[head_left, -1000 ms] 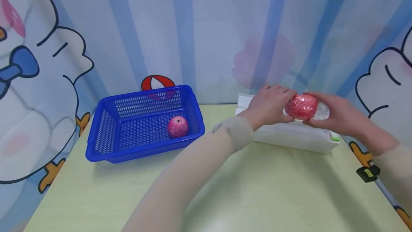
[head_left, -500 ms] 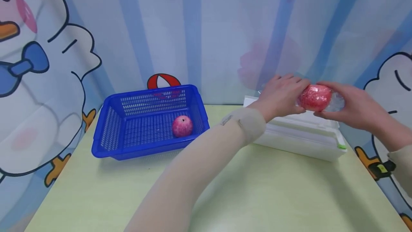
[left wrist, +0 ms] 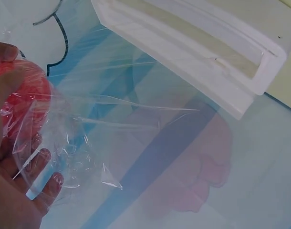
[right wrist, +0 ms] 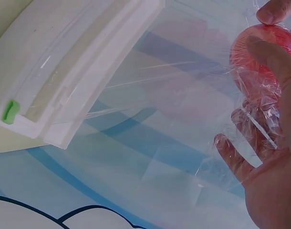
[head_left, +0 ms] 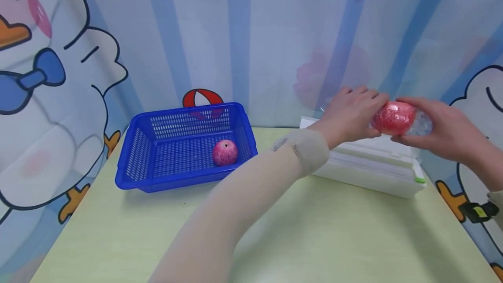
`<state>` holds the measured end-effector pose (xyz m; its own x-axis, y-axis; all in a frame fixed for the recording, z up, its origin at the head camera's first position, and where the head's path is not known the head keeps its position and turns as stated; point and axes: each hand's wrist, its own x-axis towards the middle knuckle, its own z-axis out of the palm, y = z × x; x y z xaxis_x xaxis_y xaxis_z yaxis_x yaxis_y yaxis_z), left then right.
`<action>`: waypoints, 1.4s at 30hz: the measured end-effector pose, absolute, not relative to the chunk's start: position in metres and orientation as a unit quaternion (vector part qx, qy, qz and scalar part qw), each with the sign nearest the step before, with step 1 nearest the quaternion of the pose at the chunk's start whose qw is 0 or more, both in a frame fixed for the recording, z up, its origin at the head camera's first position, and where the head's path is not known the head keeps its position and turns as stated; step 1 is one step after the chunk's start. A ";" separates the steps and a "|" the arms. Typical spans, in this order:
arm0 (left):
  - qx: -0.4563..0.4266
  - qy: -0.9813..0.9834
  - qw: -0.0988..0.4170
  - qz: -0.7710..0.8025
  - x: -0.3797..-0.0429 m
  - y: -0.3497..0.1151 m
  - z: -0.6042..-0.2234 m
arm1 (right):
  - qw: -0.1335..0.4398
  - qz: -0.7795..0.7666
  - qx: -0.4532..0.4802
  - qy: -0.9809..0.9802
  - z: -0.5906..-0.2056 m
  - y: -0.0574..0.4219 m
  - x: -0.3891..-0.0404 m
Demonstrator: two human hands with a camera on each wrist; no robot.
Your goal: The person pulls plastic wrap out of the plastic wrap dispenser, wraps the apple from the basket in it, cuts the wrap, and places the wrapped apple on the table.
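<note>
A red apple (head_left: 394, 118) with shiny cling film (left wrist: 69, 143) around it is held up between both hands, over the far side of the white cling film box (head_left: 365, 174). My left hand (head_left: 351, 115) grips the apple's left side, and my right hand (head_left: 446, 130) pinches it from the right between thumb and fingers. Bunched clear film shows inside the right palm. In both wrist views, a thin stretched sheet of film spans from the apple toward the box, which has a long slot and a green slider (right wrist: 11, 112) at one end.
On the left of the pale table (head_left: 275, 239) stands a blue plastic basket (head_left: 133, 160) with another pinkish-red apple (head_left: 225, 152) in it. A printed cartoon curtain (head_left: 271, 47) hangs close behind the table. My left forearm passes in front of the basket's right corner.
Both hands have lifted the wrapped apple up and to the right, away from the box, whose open slot now shows more. The head view has shifted slightly; the basket stays put.
</note>
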<state>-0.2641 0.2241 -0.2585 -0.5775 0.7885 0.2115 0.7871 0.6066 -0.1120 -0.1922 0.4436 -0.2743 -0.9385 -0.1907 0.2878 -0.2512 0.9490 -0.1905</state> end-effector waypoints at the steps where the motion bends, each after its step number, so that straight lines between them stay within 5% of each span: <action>1: -0.447 -0.886 0.121 0.007 -0.262 0.223 -0.259 | 0.137 0.112 0.117 -0.977 -0.275 0.443 -0.189; 12: -0.494 -0.859 0.130 0.018 -0.221 0.197 -0.291 | 0.160 0.083 0.158 -0.971 -0.312 0.430 -0.141; 21: -0.517 -0.846 0.123 0.038 -0.189 0.181 -0.360 | 0.174 0.104 0.209 -0.957 -0.385 0.417 -0.105; 31: -0.511 -0.848 0.133 0.043 -0.189 0.190 -0.426 | 0.151 0.105 0.193 -0.964 -0.445 0.417 -0.104; 42: -0.518 -0.843 0.138 0.040 -0.191 0.196 -0.455 | 0.152 0.080 0.206 -0.963 -0.466 0.425 -0.101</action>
